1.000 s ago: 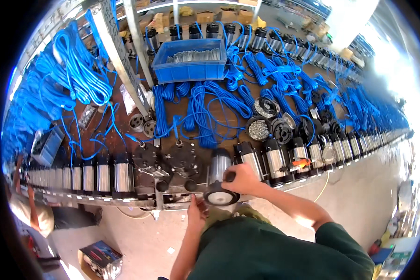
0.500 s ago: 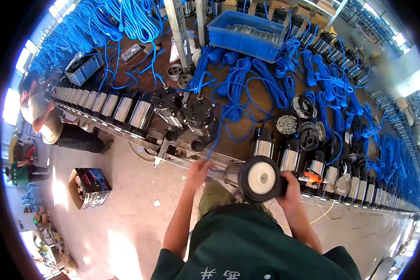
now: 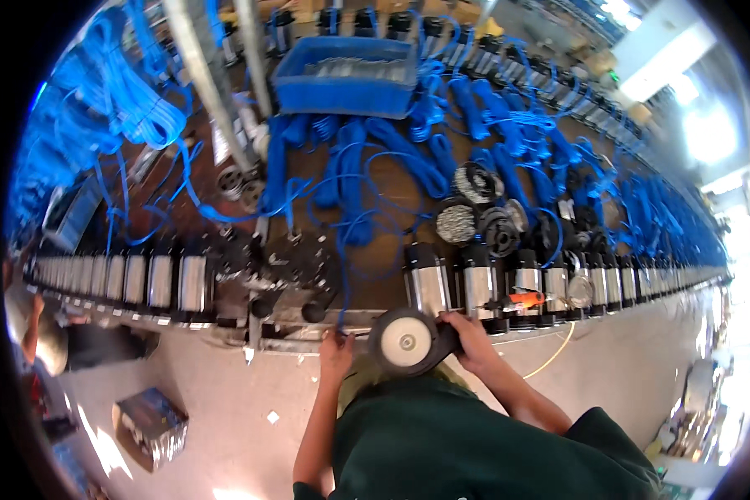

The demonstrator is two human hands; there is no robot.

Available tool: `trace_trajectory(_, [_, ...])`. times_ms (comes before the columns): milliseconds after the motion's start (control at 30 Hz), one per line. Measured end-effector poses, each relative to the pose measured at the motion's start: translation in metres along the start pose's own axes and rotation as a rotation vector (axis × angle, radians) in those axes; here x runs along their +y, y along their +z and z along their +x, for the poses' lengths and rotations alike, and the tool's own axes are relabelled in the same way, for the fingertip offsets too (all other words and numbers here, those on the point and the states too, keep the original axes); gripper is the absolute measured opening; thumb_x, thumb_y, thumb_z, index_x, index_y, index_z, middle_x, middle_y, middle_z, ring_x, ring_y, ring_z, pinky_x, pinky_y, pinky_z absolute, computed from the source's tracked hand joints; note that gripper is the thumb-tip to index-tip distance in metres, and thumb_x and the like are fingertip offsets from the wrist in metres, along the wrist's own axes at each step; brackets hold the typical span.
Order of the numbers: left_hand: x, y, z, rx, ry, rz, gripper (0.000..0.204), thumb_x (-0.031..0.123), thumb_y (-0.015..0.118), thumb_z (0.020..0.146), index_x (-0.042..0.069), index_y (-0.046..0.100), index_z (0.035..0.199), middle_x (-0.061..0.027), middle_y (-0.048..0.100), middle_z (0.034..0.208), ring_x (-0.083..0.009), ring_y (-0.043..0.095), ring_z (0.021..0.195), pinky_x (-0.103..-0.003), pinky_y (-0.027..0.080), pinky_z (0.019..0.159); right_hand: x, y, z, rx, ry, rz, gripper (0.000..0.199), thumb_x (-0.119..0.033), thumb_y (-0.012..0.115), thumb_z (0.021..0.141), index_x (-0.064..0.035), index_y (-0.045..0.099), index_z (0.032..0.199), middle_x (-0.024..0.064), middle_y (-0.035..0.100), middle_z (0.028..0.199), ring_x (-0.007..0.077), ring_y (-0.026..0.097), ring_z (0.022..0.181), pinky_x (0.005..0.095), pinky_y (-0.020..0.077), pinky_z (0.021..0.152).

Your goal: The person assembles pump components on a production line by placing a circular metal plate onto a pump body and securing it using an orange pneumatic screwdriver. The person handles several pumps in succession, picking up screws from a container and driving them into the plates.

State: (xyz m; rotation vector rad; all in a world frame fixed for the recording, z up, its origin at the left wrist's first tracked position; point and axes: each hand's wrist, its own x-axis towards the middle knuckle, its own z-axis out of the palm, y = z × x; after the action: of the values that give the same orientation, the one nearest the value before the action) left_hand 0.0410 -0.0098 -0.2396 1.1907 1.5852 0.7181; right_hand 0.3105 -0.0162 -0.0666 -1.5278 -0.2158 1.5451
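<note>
Black-rimmed cylinder [image 3: 407, 342], just right of left hand [image 3: 335, 357], gripped by right hand [image 3: 475, 345]

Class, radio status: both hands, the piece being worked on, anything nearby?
Left hand pinching blue cord. Right hand gripping pale-faced, black-rimmed unit. Orange-handled tool close to right hand.

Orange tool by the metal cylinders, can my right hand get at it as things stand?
Probably, once freed: your right hand holds the round black-rimmed part, but the orange tool lies close by, ahead and rightward, with nothing visibly blocking the way.
</note>
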Motion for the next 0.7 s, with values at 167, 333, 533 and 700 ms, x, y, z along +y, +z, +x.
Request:
trace_trajectory(167, [0.158,-0.048,-0.057,0.24,0.159,-0.305,0.019,0.008,0.062,0.09,-0.003,0.063,0.106,-0.007,0.063,0.085,-0.0173,0.061,0.083,-0.029,0.05,0.073,-0.015,-0.028,0.008,-0.048,-0.265,-0.465,0.046,-0.041,0.056,0.097,0.0026,0.066,0.11,0.006,0.068,0.094,0.013,0.059,0.081,0.0281,0.0478,0.076])
trace_trajectory(333, [0.284,-0.12,-0.1,0.344,0.966,-0.25,0.018,0.014,0.052,0.095,-0.001,0.061,0.095,-0.0101,0.055,0.08,-0.0202,0.05,0.076,-0.03,0.04,0.063,-0.086,-0.089,0.074,0.378,-0.633,-0.929,0.028,-0.028,0.066,0.088,-0.0053,0.071,0.103,0.015,0.071,0.087,0.0259,0.068,0.084,0.0365,0.0517,0.074])
trace_trajectory(533, [0.313,-0.088,-0.1,0.281,0.89,-0.213,0.035,0.028,0.059,0.091,-0.005,0.061,0.078,-0.0127,0.059,0.074,-0.022,0.053,0.068,-0.032,0.041,0.061,-0.141,-0.166,0.177,0.556,-1.059,-1.534,0.055,-0.015,0.076,0.07,-0.0106,0.059,0.122,0.0099,0.059,0.12,0.0329,0.05,0.114,0.0406,0.0452,0.096])
trace_trajectory(700, [0.291,-0.022,-0.108,-0.158,0.389,-0.338,0.011,0.001,0.058,0.092,-0.006,0.066,0.095,-0.0072,0.065,0.084,-0.0117,0.06,0.076,-0.022,0.047,0.068,-0.162,-0.151,0.19,0.361,-1.067,-1.873,0.048,-0.027,0.08,0.066,-0.0109,0.064,0.109,0.0067,0.058,0.111,0.0284,0.051,0.114,0.0408,0.0445,0.095])
